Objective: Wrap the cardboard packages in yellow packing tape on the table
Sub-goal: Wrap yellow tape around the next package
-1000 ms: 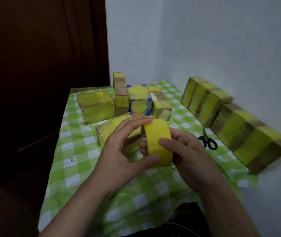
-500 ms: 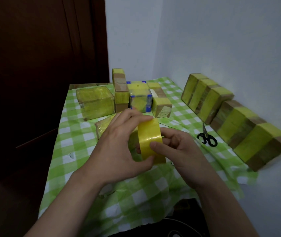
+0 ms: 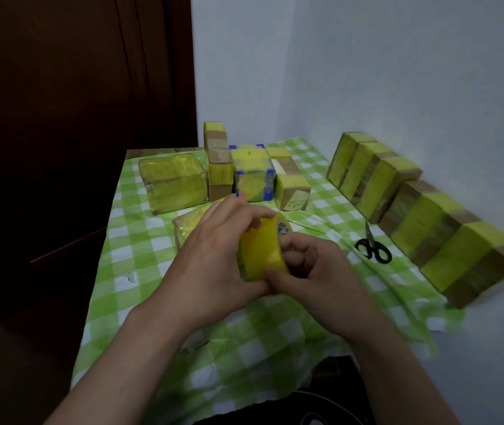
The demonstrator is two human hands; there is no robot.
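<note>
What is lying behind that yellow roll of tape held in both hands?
A yellow-taped cardboard package lies on the green checked tablecloth; only its left end shows. The left hand, right hand and the yellow tape roll cover the rest.

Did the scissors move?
No. The scissors lie in the same spot on the cloth, beside the row of boxes by the wall.
</note>
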